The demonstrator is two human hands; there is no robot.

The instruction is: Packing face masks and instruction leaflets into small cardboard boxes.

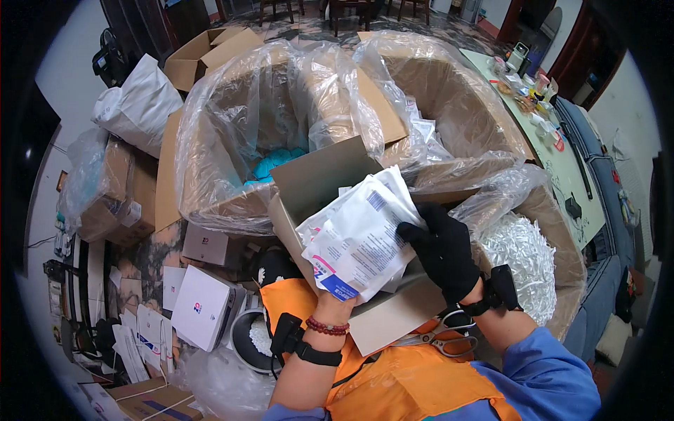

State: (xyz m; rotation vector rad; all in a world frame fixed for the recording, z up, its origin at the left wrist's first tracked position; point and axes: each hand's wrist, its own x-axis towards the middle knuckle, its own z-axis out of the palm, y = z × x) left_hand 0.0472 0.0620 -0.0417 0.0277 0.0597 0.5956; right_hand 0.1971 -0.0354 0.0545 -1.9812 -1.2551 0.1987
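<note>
A stack of white printed packets point(368, 235) with blue and pink marks lies fanned over an open cardboard box point(312, 175) on my lap. My left hand point(337, 306) is under the packets' near end, its fingers mostly hidden beneath them. In a black glove, my right hand point(446, 252) pinches the packets' right edge, thumb and fingers closed on it. Below the right hand, scissors point(453, 337) with grey and orange handles lie against my orange apron point(393, 382).
Two big plastic-lined cartons stand ahead: the left carton point(232, 203) holds turquoise items point(274, 165), the right carton point(449, 77) white packets. White shredded filler point(519, 263) fills a carton at right. White boxes point(202, 307) and a grey bowl point(246, 340) sit left; a cluttered table point(572, 182) stands right.
</note>
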